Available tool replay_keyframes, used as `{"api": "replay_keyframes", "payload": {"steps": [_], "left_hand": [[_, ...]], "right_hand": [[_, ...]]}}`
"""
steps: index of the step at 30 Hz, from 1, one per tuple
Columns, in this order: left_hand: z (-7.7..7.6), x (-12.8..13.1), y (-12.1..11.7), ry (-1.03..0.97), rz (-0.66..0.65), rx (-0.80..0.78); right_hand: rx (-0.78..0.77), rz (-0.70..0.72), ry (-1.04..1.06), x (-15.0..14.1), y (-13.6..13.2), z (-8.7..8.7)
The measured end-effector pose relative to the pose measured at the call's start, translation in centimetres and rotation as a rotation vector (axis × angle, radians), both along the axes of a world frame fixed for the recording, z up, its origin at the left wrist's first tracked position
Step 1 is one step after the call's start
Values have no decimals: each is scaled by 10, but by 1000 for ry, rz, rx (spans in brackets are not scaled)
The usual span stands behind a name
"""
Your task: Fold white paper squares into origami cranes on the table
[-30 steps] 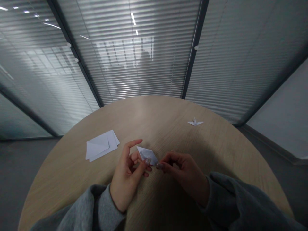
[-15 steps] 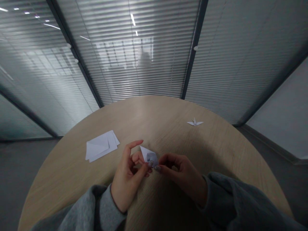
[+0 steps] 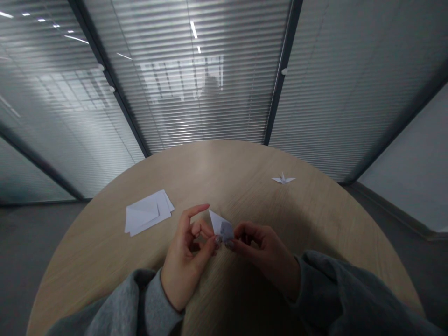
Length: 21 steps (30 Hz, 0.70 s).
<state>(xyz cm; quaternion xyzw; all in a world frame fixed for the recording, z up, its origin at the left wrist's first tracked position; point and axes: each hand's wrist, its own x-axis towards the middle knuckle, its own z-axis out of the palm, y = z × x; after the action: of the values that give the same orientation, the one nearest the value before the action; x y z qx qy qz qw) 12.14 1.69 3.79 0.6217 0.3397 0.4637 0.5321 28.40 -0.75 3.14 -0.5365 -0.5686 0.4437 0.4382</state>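
A small folded piece of white paper (image 3: pixel 221 227) is held between my two hands above the near middle of the table. My left hand (image 3: pixel 191 254) pinches its lower left part between thumb and fingers, with the index finger raised and curved away from it. On the other side, my right hand (image 3: pixel 262 249) grips the lower right edge between thumb and index finger. One pointed flap of the paper stands up to the upper left. The fingertips hide its lower edge.
A few loose sheets of white paper (image 3: pixel 149 213) overlap on the left of the round wooden table (image 3: pixel 224 172). A finished white paper crane (image 3: pixel 283 179) stands toward the far right. Glass panels with blinds (image 3: pixel 210 116) rise behind the table's far edge.
The folded paper has shifted slightly to the right and turned a little, its pointed flap now more upright. Both hands keep their pinch and have barely moved.
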Motion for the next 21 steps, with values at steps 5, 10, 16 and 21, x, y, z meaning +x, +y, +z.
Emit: {"api": "replay_keyframes", "payload": {"steps": [5, 10, 16, 21], "left_hand": [[-1, 0, 0, -16, -4, 11], [1, -2, 2, 1, -30, 28], [2, -4, 0, 106, -67, 162], [5, -5, -3, 145, -20, 299]], "right_hand": [[12, 7, 19, 1, 1, -4], [51, 19, 16, 1, 0, -3], [453, -81, -67, 4, -3, 2], [526, -72, -96, 8, -4, 1]]}}
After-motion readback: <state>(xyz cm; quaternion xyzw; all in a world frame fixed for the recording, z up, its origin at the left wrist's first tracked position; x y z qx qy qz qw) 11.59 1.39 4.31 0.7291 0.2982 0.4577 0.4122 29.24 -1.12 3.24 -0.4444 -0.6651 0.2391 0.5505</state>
